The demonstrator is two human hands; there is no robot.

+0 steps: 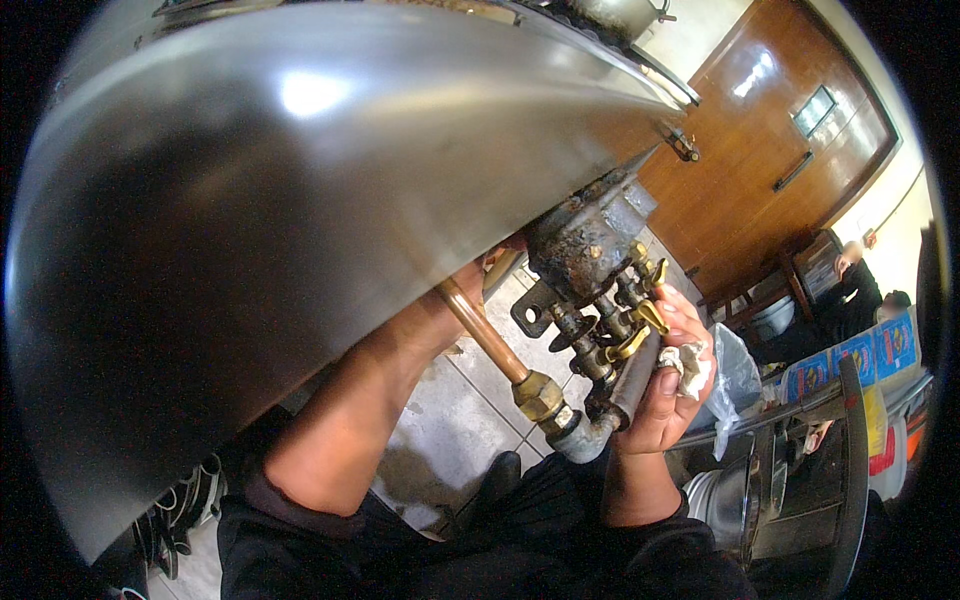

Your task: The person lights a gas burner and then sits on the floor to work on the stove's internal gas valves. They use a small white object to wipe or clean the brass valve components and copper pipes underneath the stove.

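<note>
My right hand (655,415) is closed on a crumpled white rag (686,368), held against a dark gas pipe (638,380). Its fingertips reach the brass valve levers (650,318) in a row along that pipe. Beyond the valves sits a rusty, greasy burner housing (580,250). A copper pipe (485,330) runs down to a brass nut (540,397) and a grey elbow (583,437). My left forearm (370,390) reaches up beneath the large stainless steel panel (300,200). The edge of that panel and the pipework hide most of my left hand (475,283), its fingers included.
A pot (605,12) stands on top at the back. At right are a curved dark metal bar (850,470), a clear plastic bag (733,370), blue boxes (855,358) and metal pans (725,500). Another person (850,290) is near the wooden door (770,130). Below lies a tiled floor (440,430).
</note>
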